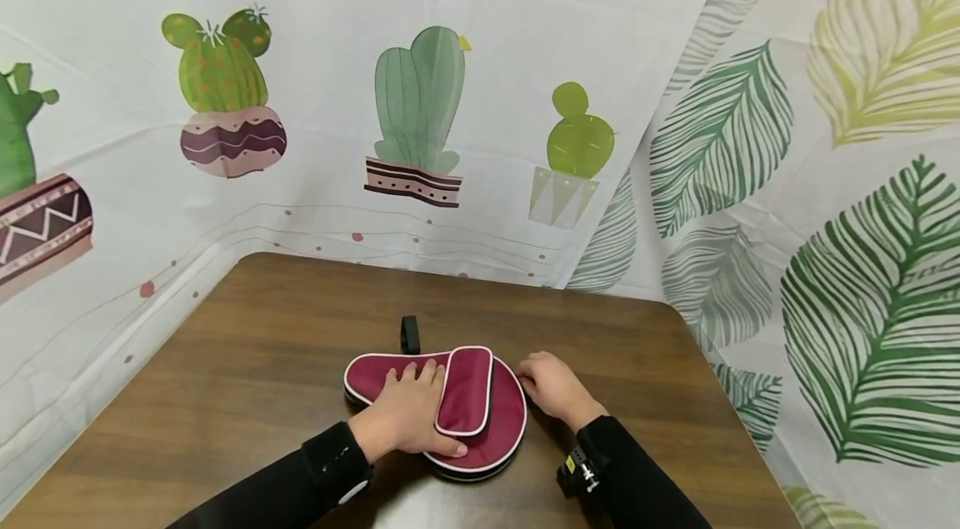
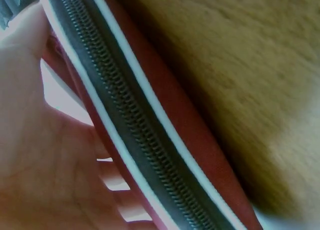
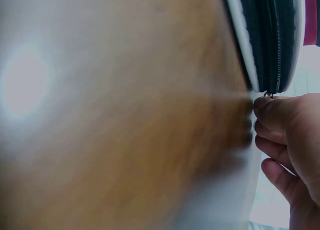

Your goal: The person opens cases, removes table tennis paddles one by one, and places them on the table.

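Observation:
A maroon paddle-shaped zip case (image 1: 506, 412) with white piping lies flat on the table, its narrow end toward the left. A small raised pocket (image 1: 467, 391) sits on its top face. My left hand (image 1: 408, 412) rests on the case with fingers spread, beside the pocket, the thumb below the pocket. Along the case's side, the left wrist view shows the dark zipper (image 2: 132, 117) with its teeth closed together. At the case's right edge, my right hand (image 1: 557, 389) pinches the zipper pull (image 3: 268, 95) between thumb and finger; most of the pull is hidden.
The brown wooden table (image 1: 300, 304) has rounded far corners. A black strap loop (image 1: 409, 335) stands up behind the case's narrow end. Behind the table hangs a white cloth (image 1: 322, 96) printed with cacti; another with leaves (image 1: 862, 304) hangs on the right.

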{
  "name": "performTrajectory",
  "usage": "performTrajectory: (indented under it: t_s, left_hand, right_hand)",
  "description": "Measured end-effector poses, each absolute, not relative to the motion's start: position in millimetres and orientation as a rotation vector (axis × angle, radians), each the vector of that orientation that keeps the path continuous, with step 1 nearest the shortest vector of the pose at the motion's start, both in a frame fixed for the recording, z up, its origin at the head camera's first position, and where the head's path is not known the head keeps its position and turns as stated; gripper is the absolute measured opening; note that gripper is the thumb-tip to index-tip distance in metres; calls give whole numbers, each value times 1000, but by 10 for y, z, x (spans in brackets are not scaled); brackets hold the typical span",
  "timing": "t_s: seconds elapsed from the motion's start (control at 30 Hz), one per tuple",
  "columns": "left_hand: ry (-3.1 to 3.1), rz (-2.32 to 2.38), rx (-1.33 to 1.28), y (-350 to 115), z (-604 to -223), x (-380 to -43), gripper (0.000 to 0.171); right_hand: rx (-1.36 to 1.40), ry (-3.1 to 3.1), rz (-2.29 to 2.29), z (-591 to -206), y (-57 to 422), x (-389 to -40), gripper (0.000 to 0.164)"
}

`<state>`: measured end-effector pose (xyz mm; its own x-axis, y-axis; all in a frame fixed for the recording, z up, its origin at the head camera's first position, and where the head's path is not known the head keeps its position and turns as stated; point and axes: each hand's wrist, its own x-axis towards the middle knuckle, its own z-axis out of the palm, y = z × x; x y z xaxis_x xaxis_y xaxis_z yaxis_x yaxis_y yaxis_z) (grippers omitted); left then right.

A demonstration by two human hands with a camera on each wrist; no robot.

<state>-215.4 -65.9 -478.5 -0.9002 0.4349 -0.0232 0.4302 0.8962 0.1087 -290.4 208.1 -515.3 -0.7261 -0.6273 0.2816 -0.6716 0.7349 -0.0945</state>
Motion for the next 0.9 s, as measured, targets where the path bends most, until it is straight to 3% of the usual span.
performTrajectory:
  t_s: [0.47,0.63,0.77,0.9]
  left_hand:
    - [2931,198,575,-591,-4600,-2082,127]
    - [2840,163,806,-595,-4377,-2285,129]
    - [2732,86,1076,-519,-4304,-2492,121]
    - [2618,65,1149,-476,-4335,-2634,116]
  right_hand:
    - [1070,-2710,239,-5150,2230,-2756,8]
    - [1057,-2714,231,-5177,2261,-2781,9]
    - [1031,-2724,243,-5181,2278,-2793,9]
    - [1046,-2727,254,-5167,2247,-2797,9]
